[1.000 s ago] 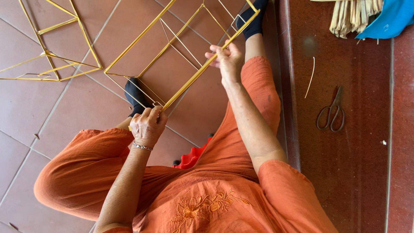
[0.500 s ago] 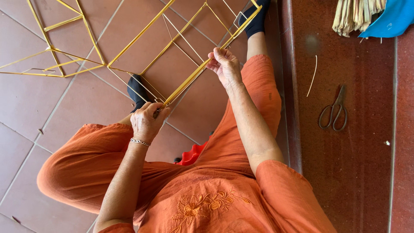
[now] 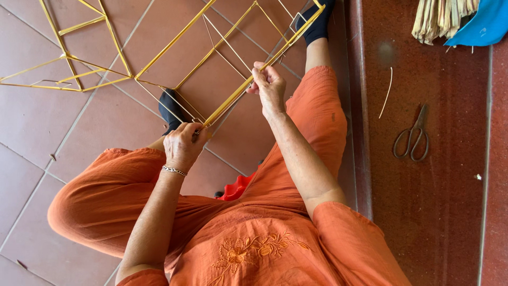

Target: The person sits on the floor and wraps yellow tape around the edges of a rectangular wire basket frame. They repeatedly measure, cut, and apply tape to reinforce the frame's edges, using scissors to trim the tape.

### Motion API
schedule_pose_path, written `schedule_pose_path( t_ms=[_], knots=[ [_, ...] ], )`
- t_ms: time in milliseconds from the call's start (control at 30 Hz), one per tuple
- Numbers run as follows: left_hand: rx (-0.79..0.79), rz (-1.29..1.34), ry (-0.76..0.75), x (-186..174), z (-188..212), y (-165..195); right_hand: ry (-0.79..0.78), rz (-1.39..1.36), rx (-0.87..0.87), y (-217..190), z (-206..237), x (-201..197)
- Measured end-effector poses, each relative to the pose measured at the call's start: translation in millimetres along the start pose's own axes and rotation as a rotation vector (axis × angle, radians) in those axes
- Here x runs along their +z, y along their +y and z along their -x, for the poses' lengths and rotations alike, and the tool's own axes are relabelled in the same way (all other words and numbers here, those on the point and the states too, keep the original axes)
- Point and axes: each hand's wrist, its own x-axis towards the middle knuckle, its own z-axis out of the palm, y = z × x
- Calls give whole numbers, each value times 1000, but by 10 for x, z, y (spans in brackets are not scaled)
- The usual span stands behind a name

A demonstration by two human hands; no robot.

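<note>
A person in orange clothes sits on a tiled floor (image 3: 106,122) and holds a frame of thin yellow sticks (image 3: 233,47) across the lap. The left hand (image 3: 182,144) is closed around the near corner of the frame, where a thick bundle of yellow sticks (image 3: 248,79) meets thinner ones; a bracelet (image 3: 174,170) circles that wrist. The right hand (image 3: 269,85) grips the same bundle farther along, fingers pinched together on it. The bundle runs diagonally from the left hand up to the far right, ending near a foot in a dark sock (image 3: 317,24). A second dark-socked foot (image 3: 170,108) lies under the frame, just beyond the left hand. Another stick frame (image 3: 69,58) lies on the floor at far left, apart from the one in hand. To the right, on a darker red speckled strip of floor (image 3: 439,212), lie a pair of scissors (image 3: 413,136), a single loose stick (image 3: 387,91), a bundle of pale strips (image 3: 439,18) and a blue object (image 3: 484,26).
</note>
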Motion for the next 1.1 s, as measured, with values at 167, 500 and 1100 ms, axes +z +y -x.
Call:
schedule_pose_path(
  t_ms=[167, 500, 1100],
  knots=[
    [94, -121, 26, -3, 1, 3, -10, 37, -5, -57, 31, 35],
    [-19, -59, 23, 30, -26, -7, -82, -28, 85, -27, 91, 41],
    [-325, 237, -83, -137, -203, -76, -341, -491, 218, 102, -19, 161]
  ],
)
